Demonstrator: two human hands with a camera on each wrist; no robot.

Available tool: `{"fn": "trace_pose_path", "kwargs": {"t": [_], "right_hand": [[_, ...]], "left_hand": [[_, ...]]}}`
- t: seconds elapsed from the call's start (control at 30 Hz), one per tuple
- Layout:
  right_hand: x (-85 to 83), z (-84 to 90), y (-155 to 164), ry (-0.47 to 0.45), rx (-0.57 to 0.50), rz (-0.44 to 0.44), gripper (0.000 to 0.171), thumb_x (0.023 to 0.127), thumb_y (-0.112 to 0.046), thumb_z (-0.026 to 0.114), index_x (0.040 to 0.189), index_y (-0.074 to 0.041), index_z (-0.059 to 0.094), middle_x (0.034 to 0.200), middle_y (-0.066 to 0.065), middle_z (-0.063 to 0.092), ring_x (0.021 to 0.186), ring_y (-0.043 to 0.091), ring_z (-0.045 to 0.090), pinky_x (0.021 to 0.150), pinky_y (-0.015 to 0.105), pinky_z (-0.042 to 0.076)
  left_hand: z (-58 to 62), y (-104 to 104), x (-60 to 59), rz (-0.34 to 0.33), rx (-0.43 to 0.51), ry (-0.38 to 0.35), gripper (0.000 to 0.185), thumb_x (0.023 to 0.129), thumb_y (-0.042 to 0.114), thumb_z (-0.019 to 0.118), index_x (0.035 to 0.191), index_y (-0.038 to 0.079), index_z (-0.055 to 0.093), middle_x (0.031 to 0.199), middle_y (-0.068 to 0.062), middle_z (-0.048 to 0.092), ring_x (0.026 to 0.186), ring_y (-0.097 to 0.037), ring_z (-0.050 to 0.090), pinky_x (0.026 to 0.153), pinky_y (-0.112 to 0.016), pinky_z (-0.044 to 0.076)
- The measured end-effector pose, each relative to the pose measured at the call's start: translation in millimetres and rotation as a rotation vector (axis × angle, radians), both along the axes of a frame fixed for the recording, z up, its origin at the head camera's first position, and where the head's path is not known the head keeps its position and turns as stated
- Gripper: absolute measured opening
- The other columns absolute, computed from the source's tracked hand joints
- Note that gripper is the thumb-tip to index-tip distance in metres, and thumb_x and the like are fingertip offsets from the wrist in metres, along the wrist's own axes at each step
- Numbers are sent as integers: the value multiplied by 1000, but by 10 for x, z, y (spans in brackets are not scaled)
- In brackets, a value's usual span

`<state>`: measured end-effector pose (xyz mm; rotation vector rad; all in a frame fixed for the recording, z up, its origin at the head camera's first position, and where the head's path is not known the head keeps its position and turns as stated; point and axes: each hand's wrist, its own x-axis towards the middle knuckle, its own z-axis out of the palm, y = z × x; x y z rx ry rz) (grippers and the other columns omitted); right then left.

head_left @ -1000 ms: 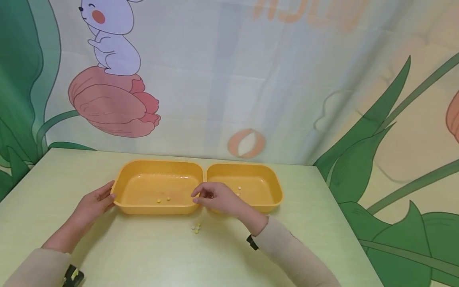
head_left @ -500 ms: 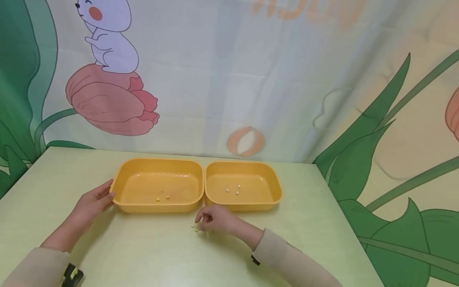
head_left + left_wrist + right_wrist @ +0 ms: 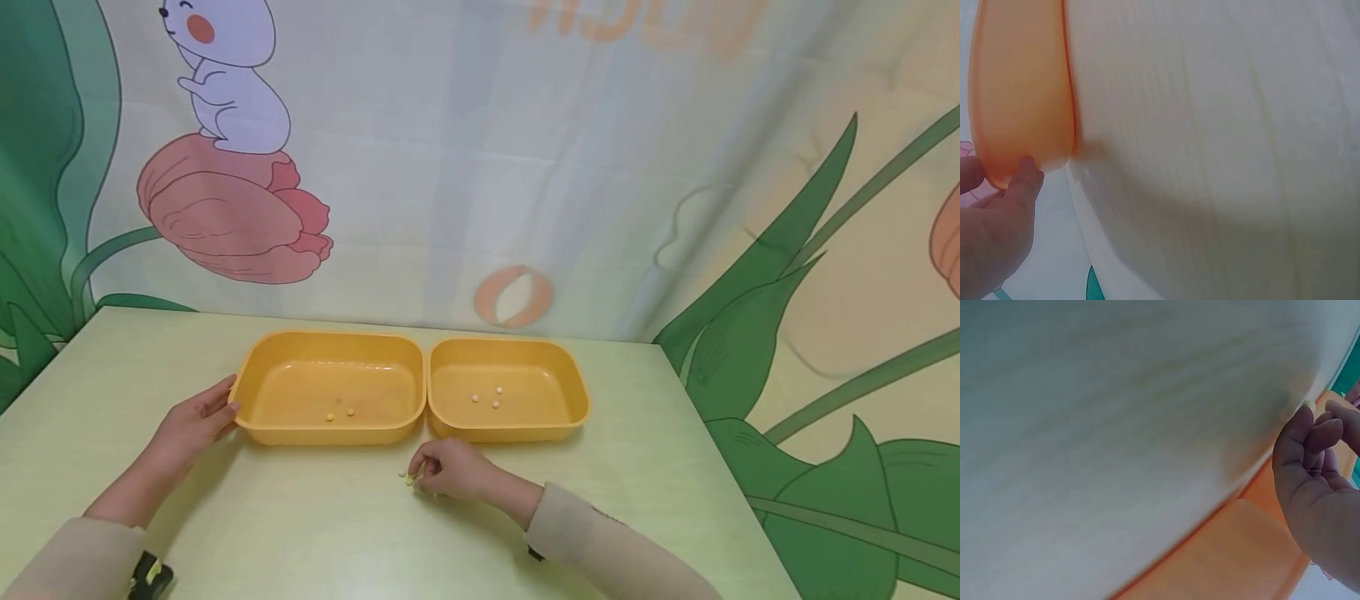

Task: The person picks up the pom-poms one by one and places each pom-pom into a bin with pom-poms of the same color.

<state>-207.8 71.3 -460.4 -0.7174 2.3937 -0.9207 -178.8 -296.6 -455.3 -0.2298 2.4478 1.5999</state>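
Two yellow-orange trays stand side by side on the pale green table [image 3: 315, 517]. The left tray [image 3: 330, 433] has a few small yellow beads [image 3: 329, 417] in it, and the right tray [image 3: 510, 432] has three pale beads [image 3: 496, 404]. My left hand [image 3: 228, 398] lies flat on the table, fingers straight, touching the left tray's [image 3: 1019, 87] outer corner; my left hand's [image 3: 1007, 187] thumb meets its rim. In front of the trays, my right hand [image 3: 417, 473] is curled over a few loose beads and pinches a yellow bead [image 3: 410, 481]. My right hand's [image 3: 1317, 419] fingertips close together.
A printed curtain with a rabbit and tulips [image 3: 225, 200] hangs just behind the table's far edge. The table's right edge [image 3: 720, 467] runs diagonally past the right tray. A dark wrist strap [image 3: 150, 575] shows at the lower left.
My right hand has come back from over the trays' front rims down to the loose beads on the table. The right tray now shows three beads. The left hand has not moved.
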Motion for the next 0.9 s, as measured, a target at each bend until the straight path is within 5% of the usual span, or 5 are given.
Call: {"fn": "trace_pose_path", "kwargs": {"t": [0.4,0.9], "right_hand": [[-15,-28,-6,-9,9,-27,9,90,-3,74,98,-4,72,70,-7,55,58,4,47,50,13,38],[0,-66,-53,101,48,25,7,88,-4,77,94,-5,74,70,-8,57,63,-1,46,60,11,40]], "left_hand": [[10,0,-4,-3,-6,-5,63,113,20,35,161,-2,0,165,-35,12,150,-50,26,104,-29,47],[19,-3,3,-9,-8,1,63,113,21,34,161,-3,1,164,-36,13,150,-50,26,103,-28,48]]}}
